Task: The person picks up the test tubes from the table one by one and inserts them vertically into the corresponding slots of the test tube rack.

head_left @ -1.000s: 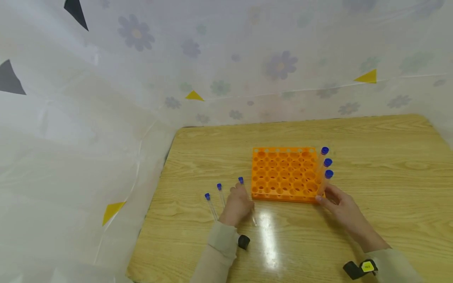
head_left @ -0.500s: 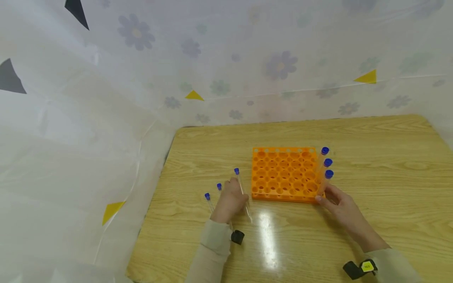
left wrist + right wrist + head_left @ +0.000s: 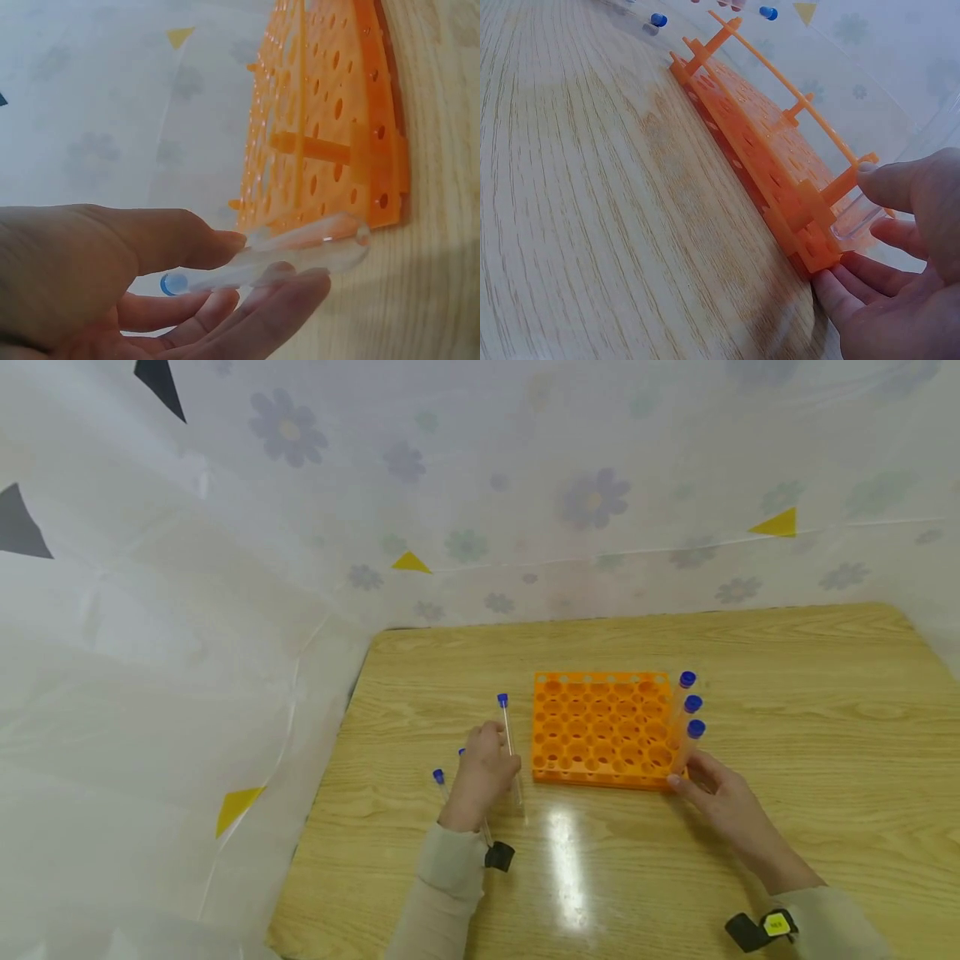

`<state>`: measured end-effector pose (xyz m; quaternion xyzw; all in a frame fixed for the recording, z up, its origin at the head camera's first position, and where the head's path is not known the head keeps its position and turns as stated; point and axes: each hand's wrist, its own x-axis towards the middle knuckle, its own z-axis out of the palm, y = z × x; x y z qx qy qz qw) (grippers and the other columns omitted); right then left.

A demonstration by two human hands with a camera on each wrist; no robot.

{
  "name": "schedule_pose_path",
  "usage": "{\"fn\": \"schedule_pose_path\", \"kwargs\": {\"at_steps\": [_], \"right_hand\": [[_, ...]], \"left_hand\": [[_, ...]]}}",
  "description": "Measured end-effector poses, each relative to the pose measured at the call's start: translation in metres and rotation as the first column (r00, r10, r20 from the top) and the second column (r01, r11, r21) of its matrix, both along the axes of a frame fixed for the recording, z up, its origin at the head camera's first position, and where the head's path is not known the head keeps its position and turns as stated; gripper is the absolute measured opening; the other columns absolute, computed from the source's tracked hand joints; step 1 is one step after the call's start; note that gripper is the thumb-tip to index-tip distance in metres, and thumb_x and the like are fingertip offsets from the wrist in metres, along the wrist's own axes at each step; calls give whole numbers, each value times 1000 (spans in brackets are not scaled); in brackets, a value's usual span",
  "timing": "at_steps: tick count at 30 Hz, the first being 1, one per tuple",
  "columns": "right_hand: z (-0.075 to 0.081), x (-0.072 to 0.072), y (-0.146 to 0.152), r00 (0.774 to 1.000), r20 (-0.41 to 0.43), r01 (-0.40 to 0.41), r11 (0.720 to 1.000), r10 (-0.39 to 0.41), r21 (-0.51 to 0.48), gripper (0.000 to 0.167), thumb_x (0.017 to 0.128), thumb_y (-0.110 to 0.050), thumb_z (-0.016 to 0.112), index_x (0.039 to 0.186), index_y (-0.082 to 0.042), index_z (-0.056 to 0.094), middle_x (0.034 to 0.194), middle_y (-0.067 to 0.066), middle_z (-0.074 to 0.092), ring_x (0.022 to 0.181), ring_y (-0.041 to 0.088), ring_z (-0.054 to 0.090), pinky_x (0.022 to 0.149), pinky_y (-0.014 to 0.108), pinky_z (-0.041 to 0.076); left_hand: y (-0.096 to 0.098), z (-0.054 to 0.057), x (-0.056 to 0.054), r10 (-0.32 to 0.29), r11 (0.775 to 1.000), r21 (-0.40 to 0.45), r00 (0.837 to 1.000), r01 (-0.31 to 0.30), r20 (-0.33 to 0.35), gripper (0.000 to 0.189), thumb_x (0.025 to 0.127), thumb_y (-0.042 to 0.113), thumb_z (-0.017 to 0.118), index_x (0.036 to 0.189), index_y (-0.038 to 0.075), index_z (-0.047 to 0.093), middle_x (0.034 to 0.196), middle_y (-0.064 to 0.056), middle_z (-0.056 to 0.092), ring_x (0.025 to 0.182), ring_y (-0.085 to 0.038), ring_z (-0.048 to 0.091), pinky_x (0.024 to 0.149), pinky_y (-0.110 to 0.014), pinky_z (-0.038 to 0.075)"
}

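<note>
Left hand [image 3: 486, 768]: my thumb and fingers pinched a slim, transparent, blue-capped tube [image 3: 508, 731] along its side.
Held tube: it was just beside the left end of the long orange plastic rack [image 3: 602, 739] with rows of round holes, outside it, and those holes lay to the right of my left fingers.
Long axis: the tube ran mostly fore and aft, cap at the far end and rounded bottom toward me, crosswise to the rack's long side; whether that bottom touched the wood-grained counter [image 3: 630, 868], I couldn't fairly tell.
Nearer hand: my left was the one by the tube and the rack's left end.
Right hand [image 3: 723, 793]: it gripped the rack's near right corner, thumb at the upper plate, other fingers about the side and base.
Standing tubes: three transparent blue-capped upright tubes [image 3: 693, 703] stood in a row along the rack's right end.
Loose tubes: two more blue-capped tubes [image 3: 438, 775] lay left of the held one, partly hidden by my left hand.
</note>
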<state>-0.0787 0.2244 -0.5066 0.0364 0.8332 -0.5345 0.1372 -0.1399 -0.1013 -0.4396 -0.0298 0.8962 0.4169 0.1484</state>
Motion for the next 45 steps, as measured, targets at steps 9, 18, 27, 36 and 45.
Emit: {"fn": "schedule_pose_path", "kwargs": {"at_steps": [9,18,27,36,45], "right_hand": [[-2,0,0,1000,-11,8,1000,-8,-13,77,101,-47,51,157,-3,22,159,27,27,145,49,26,112,66,27],[0,1,-1,1000,-17,15,1000,-15,-20,76,101,-45,52,158,-5,21,161,25,24,146,49,24,112,67,27],[-1,1,-1,1000,-24,12,1000,-12,2,77,101,-49,51,157,-5,23,160,24,26,145,48,27,112,65,28],[-3,0,-1,999,-53,11,1000,-11,-7,72,101,-45,52,156,-5,26,160,24,27,144,48,29,112,65,29],[-2,2,-1,999,-36,14,1000,-15,-16,74,102,-46,51,157,-7,23,161,23,26,145,48,28,112,65,28]], "left_hand": [[12,9,0,10,988,157,1000,-8,-13,50,93,9,66,141,10,49,129,-10,61,80,-20,68,63,-27,58],[31,11,4,-106,962,244,992,121,-73,47,95,10,67,140,13,53,126,-9,63,96,-15,67,72,-30,61],[51,14,12,-195,931,269,958,248,-208,37,96,16,66,132,17,58,120,-3,67,102,-10,65,80,-20,56],[71,15,13,-247,901,269,913,340,-325,32,96,19,67,126,21,59,114,3,68,101,-4,63,84,-19,54],[92,14,15,-269,866,301,880,399,-392,27,95,16,68,120,14,60,112,2,66,103,-2,60,83,-14,54]]}}
